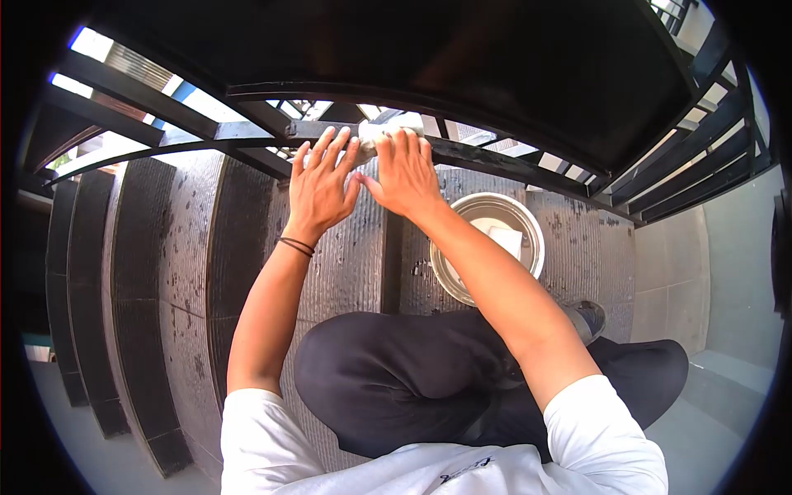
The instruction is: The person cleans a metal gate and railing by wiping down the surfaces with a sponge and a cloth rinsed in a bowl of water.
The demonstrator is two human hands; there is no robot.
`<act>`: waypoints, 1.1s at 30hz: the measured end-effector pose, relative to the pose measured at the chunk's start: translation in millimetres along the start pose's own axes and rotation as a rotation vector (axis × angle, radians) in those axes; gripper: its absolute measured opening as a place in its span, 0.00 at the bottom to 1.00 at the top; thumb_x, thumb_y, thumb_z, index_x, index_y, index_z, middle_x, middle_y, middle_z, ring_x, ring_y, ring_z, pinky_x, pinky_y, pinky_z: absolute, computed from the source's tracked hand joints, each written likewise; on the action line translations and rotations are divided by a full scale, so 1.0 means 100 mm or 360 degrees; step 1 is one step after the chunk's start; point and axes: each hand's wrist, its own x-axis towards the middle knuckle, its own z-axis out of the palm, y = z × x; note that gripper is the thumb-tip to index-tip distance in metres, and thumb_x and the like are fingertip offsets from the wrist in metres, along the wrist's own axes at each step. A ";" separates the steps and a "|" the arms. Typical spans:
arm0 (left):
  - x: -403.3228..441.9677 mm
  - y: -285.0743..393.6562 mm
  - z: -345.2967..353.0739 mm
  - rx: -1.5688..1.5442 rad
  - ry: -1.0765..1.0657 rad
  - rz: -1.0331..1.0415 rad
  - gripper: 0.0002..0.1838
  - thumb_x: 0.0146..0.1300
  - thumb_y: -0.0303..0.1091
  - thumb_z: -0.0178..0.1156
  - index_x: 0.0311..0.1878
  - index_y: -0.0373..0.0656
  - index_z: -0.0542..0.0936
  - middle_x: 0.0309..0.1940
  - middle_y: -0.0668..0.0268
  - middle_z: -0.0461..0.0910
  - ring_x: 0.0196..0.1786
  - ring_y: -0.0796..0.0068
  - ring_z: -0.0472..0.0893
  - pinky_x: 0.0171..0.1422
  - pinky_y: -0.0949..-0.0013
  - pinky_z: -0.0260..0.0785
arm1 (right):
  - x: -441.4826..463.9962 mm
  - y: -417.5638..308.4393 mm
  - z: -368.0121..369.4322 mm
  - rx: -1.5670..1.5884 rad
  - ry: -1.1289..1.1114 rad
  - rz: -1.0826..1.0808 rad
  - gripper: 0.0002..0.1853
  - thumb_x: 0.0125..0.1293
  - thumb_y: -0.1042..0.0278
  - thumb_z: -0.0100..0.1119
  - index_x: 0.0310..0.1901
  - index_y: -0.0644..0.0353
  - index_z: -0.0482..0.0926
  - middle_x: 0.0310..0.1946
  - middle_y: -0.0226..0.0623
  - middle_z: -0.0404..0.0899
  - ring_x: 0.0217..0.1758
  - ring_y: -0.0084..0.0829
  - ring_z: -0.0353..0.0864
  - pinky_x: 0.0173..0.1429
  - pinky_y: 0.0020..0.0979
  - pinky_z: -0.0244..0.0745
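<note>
A white cloth (392,125) is draped over the lower bar of a black metal railing (487,158). My right hand (404,172) holds this cloth against the bar, with its fingers bent over the top and its thumb toward the left. Close beside it, my left hand (323,183) has its fingers stretched and spread, their tips at the same bar just left of the cloth. A dark band circles my left wrist. The undersides of both hands are hidden.
A round bucket (539,247) with liquid and a white piece (505,241) in it stands below my right forearm. Ribbed, wet-spotted steps (186,239) descend on the left. A large black panel (462,58) sits above the bar. A pale wall (742,256) is at right.
</note>
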 end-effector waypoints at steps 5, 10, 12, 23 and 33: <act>-0.08 0.19 0.21 -0.0187 0.0381 -0.0229 0.29 0.59 0.35 0.62 0.66 0.48 0.74 0.70 0.62 0.70 0.75 0.61 0.65 0.75 0.55 0.51 | 0.18 0.50 0.40 -0.0423 0.0264 -0.0098 0.32 0.57 0.45 0.69 0.54 0.62 0.73 0.50 0.46 0.77 0.57 0.43 0.76 0.62 0.45 0.67; -0.56 0.46 0.55 -0.0398 0.0234 -0.0432 0.31 0.58 0.35 0.62 0.66 0.42 0.71 0.68 0.58 0.70 0.72 0.55 0.65 0.74 0.53 0.51 | -0.07 1.21 0.01 -0.0299 -0.0019 -0.0071 0.37 0.51 0.30 0.68 0.45 0.60 0.75 0.39 0.41 0.83 0.45 0.39 0.84 0.54 0.42 0.73; -0.60 0.47 0.62 -0.0503 0.0235 -0.0574 0.32 0.58 0.36 0.63 0.66 0.40 0.69 0.66 0.55 0.71 0.69 0.53 0.66 0.73 0.51 0.53 | -0.26 1.63 -0.18 -0.0184 -0.0115 -0.0112 0.38 0.50 0.30 0.69 0.45 0.60 0.74 0.39 0.42 0.83 0.46 0.42 0.84 0.54 0.43 0.73; -0.44 0.56 0.58 -0.0479 0.0083 -0.0582 0.30 0.62 0.43 0.64 0.65 0.41 0.72 0.59 0.56 0.75 0.64 0.53 0.69 0.70 0.53 0.57 | -0.24 1.50 -0.39 0.0023 -0.0356 -0.0032 0.45 0.63 0.18 0.41 0.58 0.57 0.74 0.50 0.47 0.79 0.57 0.46 0.78 0.61 0.49 0.67; -0.54 0.47 0.71 -0.0511 0.0056 -0.0601 0.26 0.66 0.42 0.62 0.64 0.39 0.72 0.58 0.55 0.75 0.64 0.54 0.69 0.70 0.52 0.57 | -0.52 1.68 -0.54 -0.0065 -0.0476 0.0143 0.28 0.79 0.43 0.38 0.72 0.46 0.64 0.66 0.41 0.72 0.70 0.41 0.71 0.69 0.53 0.59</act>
